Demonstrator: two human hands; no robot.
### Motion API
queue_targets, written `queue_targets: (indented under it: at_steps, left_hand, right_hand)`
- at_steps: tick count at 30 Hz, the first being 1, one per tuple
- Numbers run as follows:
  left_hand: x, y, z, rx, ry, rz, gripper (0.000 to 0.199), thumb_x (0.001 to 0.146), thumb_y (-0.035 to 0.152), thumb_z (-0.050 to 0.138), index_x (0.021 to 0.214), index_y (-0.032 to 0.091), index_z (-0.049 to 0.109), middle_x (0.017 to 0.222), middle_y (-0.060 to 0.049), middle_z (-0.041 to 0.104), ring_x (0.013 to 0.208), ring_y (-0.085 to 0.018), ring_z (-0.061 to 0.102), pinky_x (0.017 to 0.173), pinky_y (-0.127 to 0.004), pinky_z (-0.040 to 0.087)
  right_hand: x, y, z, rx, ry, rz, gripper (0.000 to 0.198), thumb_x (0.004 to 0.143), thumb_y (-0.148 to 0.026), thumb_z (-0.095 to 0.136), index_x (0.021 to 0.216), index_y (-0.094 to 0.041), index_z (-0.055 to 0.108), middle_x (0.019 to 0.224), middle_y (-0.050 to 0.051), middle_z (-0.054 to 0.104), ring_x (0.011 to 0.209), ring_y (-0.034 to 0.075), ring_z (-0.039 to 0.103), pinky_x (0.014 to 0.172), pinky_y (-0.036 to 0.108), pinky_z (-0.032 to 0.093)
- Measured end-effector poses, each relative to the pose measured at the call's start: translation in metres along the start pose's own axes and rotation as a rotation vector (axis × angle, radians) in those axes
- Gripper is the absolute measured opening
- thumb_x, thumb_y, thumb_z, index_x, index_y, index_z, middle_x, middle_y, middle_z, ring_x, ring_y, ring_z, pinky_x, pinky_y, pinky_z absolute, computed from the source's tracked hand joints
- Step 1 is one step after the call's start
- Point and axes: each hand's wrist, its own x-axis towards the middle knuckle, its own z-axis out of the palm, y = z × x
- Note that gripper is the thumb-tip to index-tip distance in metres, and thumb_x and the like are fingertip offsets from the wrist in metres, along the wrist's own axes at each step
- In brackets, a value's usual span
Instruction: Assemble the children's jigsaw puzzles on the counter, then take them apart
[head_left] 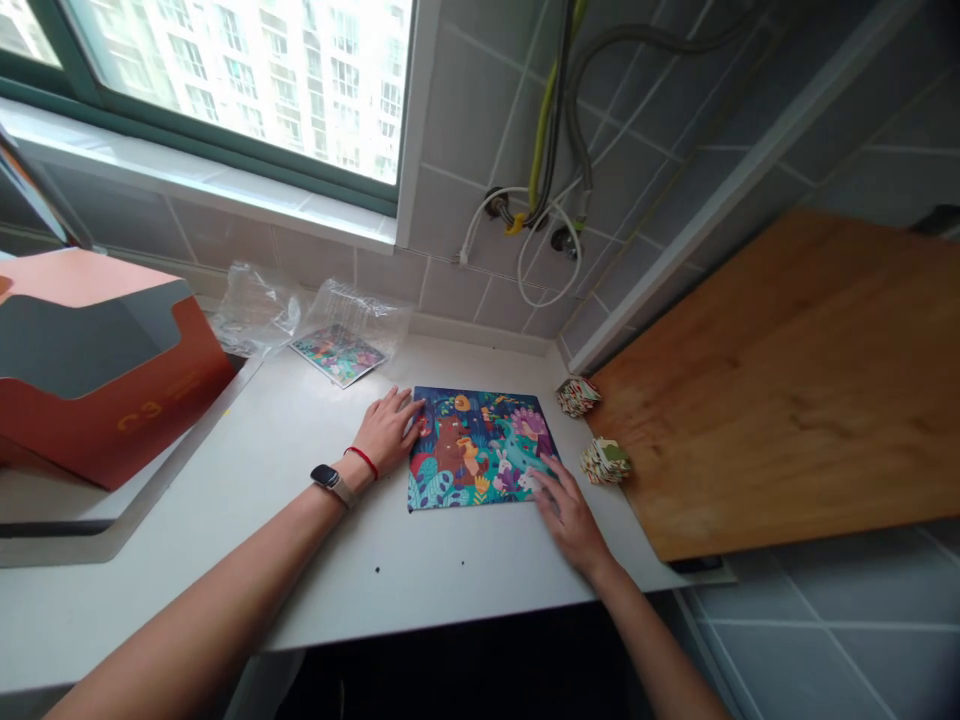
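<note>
Along the left edge of a bright animal picture board (476,450), the left hand (384,435) lies flat and loose, fingertips touching the edge. The board lies between the hands, and at its lower right corner the right hand (568,515) rests spread fingers on it; neither hand is clenched or grasping anything. Counted from the left: one orange box (169,400), crumpled clear plastic (259,305) in one piece or two, I cannot tell, one smaller picture card (339,353), the one board, and two small stacks of printed pieces, a farther one (578,397) and a nearer one (606,461). They share a white counter (270,430), with a window (262,90) above its left part, hoses (551,130) against grey tiles, and a wooden panel (780,400) leaning at the right.
</note>
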Motion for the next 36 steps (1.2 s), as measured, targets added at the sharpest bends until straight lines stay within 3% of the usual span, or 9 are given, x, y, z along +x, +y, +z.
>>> queue_targets:
  at_steps: [4,7,9,13,17,24,29,36]
  left_hand:
    - [-0.021,0.006,-0.009,-0.039,-0.112,0.184,0.048,0.099,0.044,0.049,0.135,0.018,0.065,0.146,-0.017,0.059,0.143,-0.037,0.046,0.115,-0.054,0.043]
    - [-0.054,0.014,-0.017,-0.069,-0.178,0.335,0.057,0.094,0.055,0.058,0.142,0.026,0.060,0.158,-0.012,0.048,0.145,-0.034,0.045,0.116,-0.050,0.044]
    - [-0.074,0.019,-0.023,-0.043,-0.204,0.347,0.060,0.093,0.058,0.060,0.145,0.029,0.058,0.158,-0.011,0.048,0.141,-0.035,0.050,0.115,-0.051,0.046]
    - [-0.090,0.028,-0.030,0.011,-0.218,0.324,0.041,0.100,0.049,0.051,0.134,0.032,0.067,0.154,-0.008,0.054,0.139,-0.034,0.053,0.114,-0.055,0.045]
    - [-0.079,0.032,-0.032,0.030,-0.231,0.341,0.036,0.101,0.046,0.051,0.127,0.030,0.071,0.150,-0.007,0.057,0.136,-0.033,0.056,0.111,-0.050,0.051]
    - [-0.059,0.036,-0.027,0.045,-0.216,0.331,0.033,0.102,0.041,0.050,0.124,0.030,0.072,0.150,-0.007,0.058,0.138,-0.031,0.054,0.112,-0.049,0.051]
    - [-0.036,0.035,-0.015,0.056,-0.203,0.300,0.034,0.102,0.038,0.048,0.124,0.029,0.071,0.149,-0.008,0.058,0.138,-0.030,0.055,0.113,-0.051,0.049]
    - [0.002,0.034,-0.004,0.100,-0.229,0.282,0.036,0.102,0.036,0.046,0.126,0.024,0.069,0.150,-0.012,0.057,0.139,-0.031,0.054,0.115,-0.056,0.043]
  right_hand:
    - [-0.033,0.020,-0.024,-0.049,0.019,0.024,0.040,0.100,-0.040,0.051,0.135,-0.028,0.067,0.151,0.011,0.054,0.140,0.028,0.052,0.117,0.049,0.045]
    - [-0.049,0.025,-0.031,-0.053,0.049,0.024,0.036,0.100,-0.037,0.051,0.125,-0.027,0.073,0.141,0.012,0.063,0.134,0.029,0.058,0.113,0.049,0.049]
    - [-0.056,0.024,-0.031,-0.050,0.056,0.006,0.034,0.099,-0.034,0.052,0.122,-0.027,0.075,0.138,0.011,0.066,0.131,0.029,0.059,0.113,0.050,0.050]
    - [-0.060,0.017,-0.023,-0.088,0.066,-0.020,0.035,0.099,-0.029,0.052,0.124,-0.024,0.075,0.143,0.012,0.063,0.135,0.030,0.056,0.116,0.051,0.046]
    - [-0.056,0.010,-0.016,-0.149,0.068,0.053,0.040,0.098,-0.031,0.053,0.131,-0.017,0.071,0.150,0.018,0.055,0.139,0.033,0.052,0.117,0.051,0.044]
    - [-0.043,0.005,-0.005,-0.161,0.063,0.162,0.048,0.098,-0.037,0.054,0.141,-0.018,0.063,0.158,0.017,0.047,0.146,0.035,0.044,0.120,0.052,0.037]
    - [-0.016,0.004,0.008,-0.153,0.011,0.234,0.063,0.098,-0.045,0.052,0.149,-0.009,0.053,0.163,0.023,0.034,0.152,0.038,0.034,0.121,0.054,0.033]
    - [0.031,0.008,0.020,-0.138,0.019,0.303,0.071,0.097,-0.044,0.053,0.150,0.002,0.046,0.163,0.029,0.031,0.153,0.039,0.031,0.123,0.050,0.028]
